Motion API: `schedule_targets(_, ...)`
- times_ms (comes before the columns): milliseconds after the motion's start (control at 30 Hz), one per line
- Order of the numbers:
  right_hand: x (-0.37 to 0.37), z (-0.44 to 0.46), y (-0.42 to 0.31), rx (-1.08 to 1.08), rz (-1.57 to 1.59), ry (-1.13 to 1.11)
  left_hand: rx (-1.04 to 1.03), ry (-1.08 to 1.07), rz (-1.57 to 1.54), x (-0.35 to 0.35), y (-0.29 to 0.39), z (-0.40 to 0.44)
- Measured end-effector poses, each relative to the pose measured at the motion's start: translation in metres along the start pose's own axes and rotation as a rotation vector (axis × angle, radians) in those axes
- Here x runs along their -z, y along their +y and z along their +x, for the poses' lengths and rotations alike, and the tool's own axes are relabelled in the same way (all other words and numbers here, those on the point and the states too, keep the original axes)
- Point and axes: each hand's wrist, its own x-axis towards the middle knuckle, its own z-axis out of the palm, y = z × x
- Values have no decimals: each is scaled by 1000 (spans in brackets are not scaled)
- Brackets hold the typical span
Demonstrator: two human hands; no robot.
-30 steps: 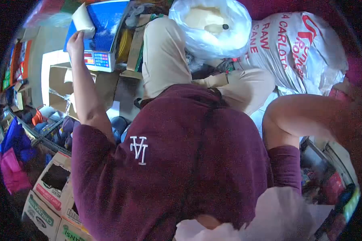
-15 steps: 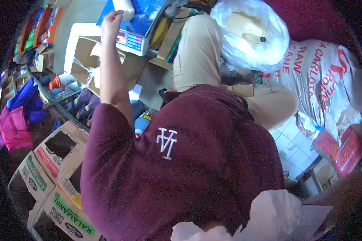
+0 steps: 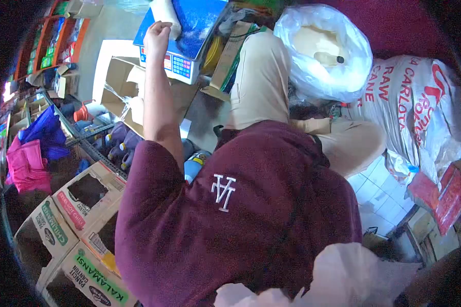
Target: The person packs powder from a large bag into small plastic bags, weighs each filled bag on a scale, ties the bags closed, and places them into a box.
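My left hand reaches forward over a digital scale with a blue top. Its fingers are pinched together against or just in front of a filled whitish plastic bag lying on the scale; I cannot make out what is between them. Pale, thin plastic bags show close to the camera at the bottom. A dark, blurred forearm is at the lower right, but my right hand is not visible. Ahead of my knee, a large clear plastic sack stands open with pale contents and a dark-ended scoop-like object in it.
A printed raw cane sugar sack leans at the right, above red plastic packs. An open cardboard box stands beside the scale. Pancit canton cartons are at lower left, near dark bottles and shelves.
The whole view has shifted, so things appear slightly lower and farther right. My left hand remains beside the bag on the scale. The blurred forearm at the lower right has dropped lower.
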Motion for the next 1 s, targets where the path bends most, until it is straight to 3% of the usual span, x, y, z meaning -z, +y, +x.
schedule_targets(167,0,-5,6,25,-64,13,54,-2,9,2,18,0)
schedule_targets(300,-3,-2,11,-2,-92,10,-74,10,48,6,24,-3)
schedule_targets(400,-1,1,14,1,-128,10,55,-13,-16,1,20,0)
schedule_targets(567,5,-9,22,-24,-193,-7,-42,48,31,-4,22,-11)
schedule_targets(633,11,-11,25,-77,-207,13,53,-89,34,8,22,-1)
schedule_targets(767,14,-11,31,-90,-249,-4,-48,76,41,4,25,-9)
schedule_targets(833,14,-10,32,-65,-282,-30,-5,-10,-51,4,19,-4)
schedule_targets(900,13,-9,33,-72,-308,-61,209,-48,-99,14,48,-14)
schedule_targets(967,10,-6,34,-64,-328,-80,7,23,-20,7,30,-10)
schedule_targets(1000,12,-5,36,-66,-345,-82,4,39,10,3,23,-7)
